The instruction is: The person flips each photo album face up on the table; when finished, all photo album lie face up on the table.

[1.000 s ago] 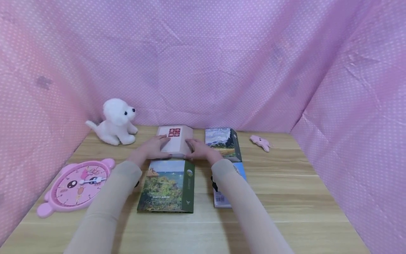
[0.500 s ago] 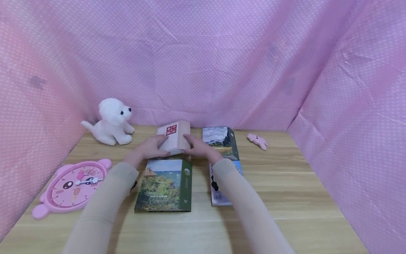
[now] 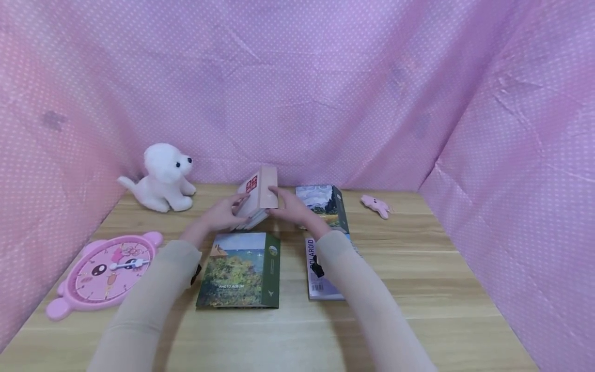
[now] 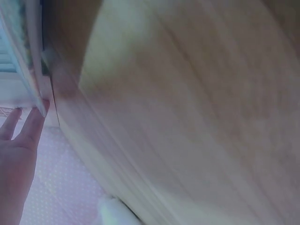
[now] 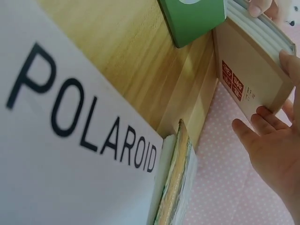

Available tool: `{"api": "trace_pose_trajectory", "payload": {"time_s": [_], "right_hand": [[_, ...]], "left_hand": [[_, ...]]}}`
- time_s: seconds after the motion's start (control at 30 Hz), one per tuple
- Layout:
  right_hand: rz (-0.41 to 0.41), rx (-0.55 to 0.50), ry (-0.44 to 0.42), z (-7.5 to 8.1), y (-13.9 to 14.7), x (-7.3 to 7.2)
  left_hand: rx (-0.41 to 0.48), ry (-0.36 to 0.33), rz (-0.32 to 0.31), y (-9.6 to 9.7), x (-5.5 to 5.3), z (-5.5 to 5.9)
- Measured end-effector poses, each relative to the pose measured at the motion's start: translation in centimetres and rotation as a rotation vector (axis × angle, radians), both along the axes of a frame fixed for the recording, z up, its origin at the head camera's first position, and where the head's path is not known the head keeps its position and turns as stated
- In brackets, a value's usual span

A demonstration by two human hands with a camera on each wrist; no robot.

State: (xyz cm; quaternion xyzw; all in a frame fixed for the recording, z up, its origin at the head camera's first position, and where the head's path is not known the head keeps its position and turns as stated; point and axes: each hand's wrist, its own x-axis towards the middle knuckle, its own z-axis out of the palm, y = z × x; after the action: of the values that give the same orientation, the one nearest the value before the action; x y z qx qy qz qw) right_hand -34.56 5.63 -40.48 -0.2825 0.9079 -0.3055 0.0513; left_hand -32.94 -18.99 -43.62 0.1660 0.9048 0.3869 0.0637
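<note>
Both hands hold a thick cream album (image 3: 268, 188) with red printed characters, tilted so its right side, the spine, is raised. The left hand (image 3: 224, 213) grips its left side, with the thumb near the lower page edges. On the spine side, the right hand (image 3: 293, 207) has its fingers and thumb around the edge. In the right wrist view, the album (image 5: 255, 77) shows its front cover and white pages, and the right hand (image 5: 276, 154) is at its edge. In the left wrist view, the fingers of the left hand (image 4: 18, 161) touch a book's edge.
A green photo album (image 3: 239, 268) lies in front of the cream one. To the right are a landscape-covered album (image 3: 318, 199) and a Polaroid-labelled book (image 3: 321, 289). A white plush dog (image 3: 165, 178), a pink toy clock (image 3: 109, 271) and a small pink toy (image 3: 376, 205) also lie about.
The cream album has gone from lying flat to tilted, its right side lifting and its cover turning leftward. Both hands have stayed on it throughout. The head view has shifted slightly.
</note>
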Motion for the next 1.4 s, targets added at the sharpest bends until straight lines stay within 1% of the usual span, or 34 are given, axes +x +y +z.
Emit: {"api": "trace_pose_trajectory", "payload": {"time_s": [0.07, 0.2, 0.27, 0.43, 0.5, 0.63, 0.8, 0.83, 0.93, 1.0, 1.07, 1.13, 1.23, 1.3, 1.4], "right_hand": [[-0.008, -0.019, -0.004, 0.2, 0.1, 0.1], [-0.018, -0.061, -0.012, 0.5, 0.1, 0.2], [-0.009, -0.104, -0.020, 0.6, 0.1, 0.2], [0.008, -0.219, -0.043, 1.0, -0.1, 0.3], [0.009, -0.242, -0.048, 1.1, -0.2, 0.4], [0.010, -0.269, -0.043, 1.4, -0.5, 0.4], [0.050, -0.336, -0.062, 1.8, -0.8, 0.5], [0.061, -0.346, -0.071, 1.9, -0.8, 0.6], [0.081, -0.344, -0.089, 1.6, -0.9, 0.5], [0.096, -0.352, -0.115, 1.3, -1.0, 0.4], [0.103, -0.356, -0.138, 1.1, -1.1, 0.4], [0.107, -0.359, -0.153, 0.7, -1.2, 0.2], [0.113, -0.365, -0.161, 0.3, -1.4, 0.0], [0.132, -0.378, -0.163, -0.1, -1.6, -0.1], [0.163, -0.383, -0.169, -0.7, -1.7, -0.2]], "left_hand": [[0.030, -0.022, 0.003, 0.2, 0.1, 0.1], [0.067, -0.038, 0.002, 0.6, 0.3, 0.5], [0.092, -0.034, 0.003, 0.8, 0.3, 0.7], [0.190, -0.001, -0.025, 1.3, 0.2, 1.4], [0.227, 0.001, -0.029, 1.5, 0.2, 1.6], [0.317, -0.011, -0.016, 1.7, 0.3, 2.1], [0.392, -0.003, -0.016, 1.8, 0.2, 2.8], [0.409, -0.011, -0.011, 1.8, 0.2, 2.9], [0.434, -0.038, -0.013, 1.7, 0.4, 3.2], [0.446, -0.061, -0.001, 1.7, 0.7, 3.7], [0.437, -0.077, 0.010, 1.8, 1.1, 4.4], [0.434, -0.079, 0.012, 1.9, 1.5, 5.2], [0.429, -0.066, -0.003, 1.9, 1.9, 5.9], [0.428, -0.065, -0.009, 1.9, 2.0, 6.2], [0.423, -0.080, 0.008, 1.7, 2.1, 6.4]]}}
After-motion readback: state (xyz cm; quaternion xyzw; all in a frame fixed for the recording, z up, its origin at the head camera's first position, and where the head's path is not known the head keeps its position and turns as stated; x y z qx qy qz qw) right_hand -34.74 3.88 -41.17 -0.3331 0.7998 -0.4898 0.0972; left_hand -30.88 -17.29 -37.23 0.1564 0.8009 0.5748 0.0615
